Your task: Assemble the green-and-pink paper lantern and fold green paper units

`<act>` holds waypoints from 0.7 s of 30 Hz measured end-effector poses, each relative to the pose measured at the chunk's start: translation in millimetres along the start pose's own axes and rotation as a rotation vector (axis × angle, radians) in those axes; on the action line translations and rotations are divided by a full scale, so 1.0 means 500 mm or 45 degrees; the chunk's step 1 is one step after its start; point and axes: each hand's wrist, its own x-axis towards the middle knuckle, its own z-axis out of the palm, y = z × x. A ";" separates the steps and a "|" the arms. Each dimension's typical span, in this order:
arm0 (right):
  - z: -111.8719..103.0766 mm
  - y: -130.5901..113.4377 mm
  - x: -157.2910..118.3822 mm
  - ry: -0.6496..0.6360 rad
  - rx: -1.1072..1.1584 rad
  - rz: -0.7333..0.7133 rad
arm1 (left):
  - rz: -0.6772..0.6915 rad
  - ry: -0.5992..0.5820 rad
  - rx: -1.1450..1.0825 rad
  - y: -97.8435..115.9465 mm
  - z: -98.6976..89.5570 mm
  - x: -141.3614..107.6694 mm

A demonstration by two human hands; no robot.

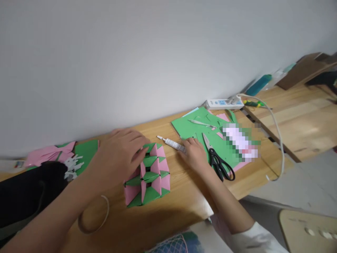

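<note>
Wooden desk [181, 195] carries the folded-paper model [153, 179] near centre, left hand [119, 151] over its 11 o'clock edge, grip unclear, right hand [194, 153] pinching the white tube [171, 143] at 2 o'clock; pressing too hard could crush the model.

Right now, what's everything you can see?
Wall: 1, grey, back
Tabletop: 1+, brown, below wall
Paper model: 1, pink-green, centre
Tube: 1, white, right of model
Paper sheets: several, mostly green, right
Scissors: 1, black, partly on sheets
Thin tool: 1, whitish, on sheets
Blurred thing: 1, pale, on sheets
Power strip: 1, white, by wall
Cable: 1, white, right
Handled tool: 1, yellow-green, by power strip
Bottle shape: 1, teal, far right
Box: 1, brown, far right
Scraps: several, white, left
Folded papers: several, pink-green, far left
Dark thing: 1, black, left
Loop: 1, pale, front left
Panel: 1, beige, bottom right
Patch: 1, blue, bottom
Left hand: 1, bare, at paper model
Right hand: 1, bare, at tube
</note>
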 end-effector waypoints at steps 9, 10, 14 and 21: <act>0.011 0.043 0.005 0.110 0.455 -0.031 | -0.130 -0.122 0.045 -0.041 0.022 0.033; 0.008 0.047 0.001 0.129 0.530 -0.024 | -0.132 -0.150 0.047 -0.043 0.026 0.039; -0.016 0.049 -0.025 0.170 0.819 -0.028 | -0.140 -0.090 -0.008 -0.043 0.041 0.057; -0.067 0.023 -0.070 0.027 1.529 -0.073 | 0.210 0.007 -0.150 -0.021 0.021 0.049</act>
